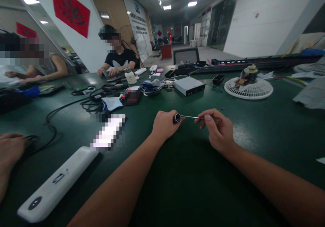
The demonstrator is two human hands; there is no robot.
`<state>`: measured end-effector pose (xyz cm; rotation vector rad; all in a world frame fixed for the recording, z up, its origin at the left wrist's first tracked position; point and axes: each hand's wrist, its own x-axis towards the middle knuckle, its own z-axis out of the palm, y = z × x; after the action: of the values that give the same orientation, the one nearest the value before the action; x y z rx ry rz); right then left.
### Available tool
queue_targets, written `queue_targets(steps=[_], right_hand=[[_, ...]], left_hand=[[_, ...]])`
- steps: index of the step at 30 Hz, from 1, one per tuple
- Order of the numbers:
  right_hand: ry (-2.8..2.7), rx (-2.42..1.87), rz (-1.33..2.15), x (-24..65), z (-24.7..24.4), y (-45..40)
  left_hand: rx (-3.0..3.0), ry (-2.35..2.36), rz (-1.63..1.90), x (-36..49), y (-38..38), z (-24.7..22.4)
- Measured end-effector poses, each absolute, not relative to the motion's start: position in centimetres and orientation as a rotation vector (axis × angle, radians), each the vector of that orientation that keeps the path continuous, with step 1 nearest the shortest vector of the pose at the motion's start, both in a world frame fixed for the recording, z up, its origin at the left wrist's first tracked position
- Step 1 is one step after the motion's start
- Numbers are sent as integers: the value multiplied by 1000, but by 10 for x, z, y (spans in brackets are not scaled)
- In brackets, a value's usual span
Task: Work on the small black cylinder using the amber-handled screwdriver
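Observation:
My left hand [165, 122] is closed around a short dark cylinder [177, 118], whose round, hollow-looking end faces me. In my right hand [220, 132] is a screwdriver [190, 116], held by its reddish-brown handle with the thin metal shaft pointing left. The shaft's tip reaches the cylinder's rim; whether it goes inside or only touches, I cannot make out. Both hands are above the green table [182, 173]. My left fingers are mostly hidden behind the cylinder.
A long white device [58, 183] and a lit, blurred-out screen [109, 132] lie to the left. Ahead are a disc drive [189, 86], a white fan grille with motor [248, 87], cables and gloves [112, 103]. Another person's hand [11, 152] rests at far left; two people sit across.

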<state>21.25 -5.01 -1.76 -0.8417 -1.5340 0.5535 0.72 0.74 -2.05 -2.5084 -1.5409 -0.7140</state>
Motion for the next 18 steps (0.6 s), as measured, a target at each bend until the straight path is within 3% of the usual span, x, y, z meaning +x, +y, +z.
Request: queue_targets(steps=[18], right_hand=[[-1707,-883,644,213,-16,-47]], left_hand=[[-2626,-1412,-718,8,7,-20]])
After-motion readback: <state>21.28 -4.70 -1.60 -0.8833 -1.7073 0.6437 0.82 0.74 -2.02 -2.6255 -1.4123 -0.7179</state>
